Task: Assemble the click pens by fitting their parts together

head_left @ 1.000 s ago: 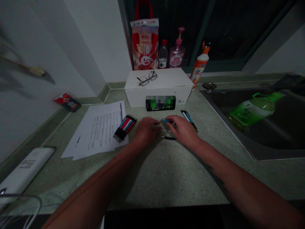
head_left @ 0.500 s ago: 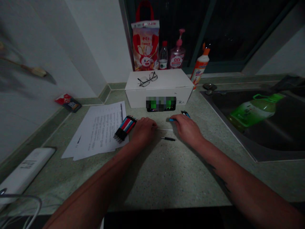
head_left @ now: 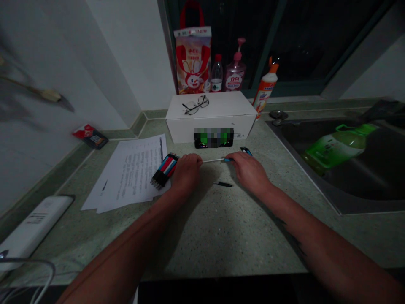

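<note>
My left hand point(head_left: 187, 171) is closed on one end of a thin white pen refill point(head_left: 212, 160), just right of a bundle of pens. My right hand point(head_left: 249, 169) pinches a blue pen barrel point(head_left: 228, 160), and the refill's other end meets the barrel's left end. How deep the refill sits inside cannot be made out. Below the refill, a black pen part with a pale tip point(head_left: 223, 184) lies on the counter. Black, blue, red and white pens point(head_left: 165, 170) lie side by side on the papers' edge. More pen parts point(head_left: 246, 150) show behind my right hand.
A white box point(head_left: 211, 105) bearing eyeglasses point(head_left: 196, 105) stands at the back, with a phone point(head_left: 214, 138) against its front. Printed papers point(head_left: 126, 173) lie left. At right is a sink point(head_left: 329, 202) holding a green bottle point(head_left: 338, 145). A white device point(head_left: 38, 228) sits front left.
My left hand has moved slightly left and back with the white refill, which now lines up with the blue barrel. My right hand has stayed nearly in place.
</note>
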`<state>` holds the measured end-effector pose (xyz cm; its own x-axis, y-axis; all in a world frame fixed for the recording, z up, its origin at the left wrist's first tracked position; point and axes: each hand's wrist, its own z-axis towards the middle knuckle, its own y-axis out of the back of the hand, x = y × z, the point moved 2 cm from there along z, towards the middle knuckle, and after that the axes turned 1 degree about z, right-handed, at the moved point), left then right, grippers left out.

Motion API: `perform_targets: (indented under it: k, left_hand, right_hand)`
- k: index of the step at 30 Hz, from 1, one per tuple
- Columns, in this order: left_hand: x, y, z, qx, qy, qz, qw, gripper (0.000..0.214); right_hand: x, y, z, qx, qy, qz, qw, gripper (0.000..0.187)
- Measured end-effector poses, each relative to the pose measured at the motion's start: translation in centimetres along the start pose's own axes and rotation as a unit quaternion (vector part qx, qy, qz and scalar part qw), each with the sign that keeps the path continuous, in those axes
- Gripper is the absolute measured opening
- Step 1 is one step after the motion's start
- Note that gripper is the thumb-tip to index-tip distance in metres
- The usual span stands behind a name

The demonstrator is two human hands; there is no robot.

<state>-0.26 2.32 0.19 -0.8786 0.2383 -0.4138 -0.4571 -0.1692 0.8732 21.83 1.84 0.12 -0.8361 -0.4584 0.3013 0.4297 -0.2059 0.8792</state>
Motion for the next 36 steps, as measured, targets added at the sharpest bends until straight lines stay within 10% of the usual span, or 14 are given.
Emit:
perform_targets:
  k: [15,22,26,32,36]
  left_hand:
    - [-1.5,0.4,-1.3,-0.08,-0.16,-0.018,0.984,0.025]
    - [-3.0,-0.3,-2.3,0.142,-0.288,-0.019,0.947,0.014]
    - [-2.9,-0.7,-1.8,0.14,-0.231,-0.003,0.963,0.011]
    - [-0.9,0.5,-0.6,-0.015,0.007,-0.07,0.997,0.018]
    - [-0.2,1.1,-0.3,-0.071,0.04,-0.093,0.992,0.019]
  right_hand:
    - [2.1,0.5,-0.1,0.07,0.029,0.03,0.997,0.054]
    - [1.1,0.7,-0.1,0.012,-0.012,0.03,0.999,0.05]
    - [1.0,0.5,-0.2,0.002,-0.007,0.029,1.0,0.047]
    - [0.8,0.6,-0.2,0.0,-0.007,0.023,1.0,0.049]
    - [1.0,0.7,-0.2,0.005,-0.011,0.022,1.0,0.049]
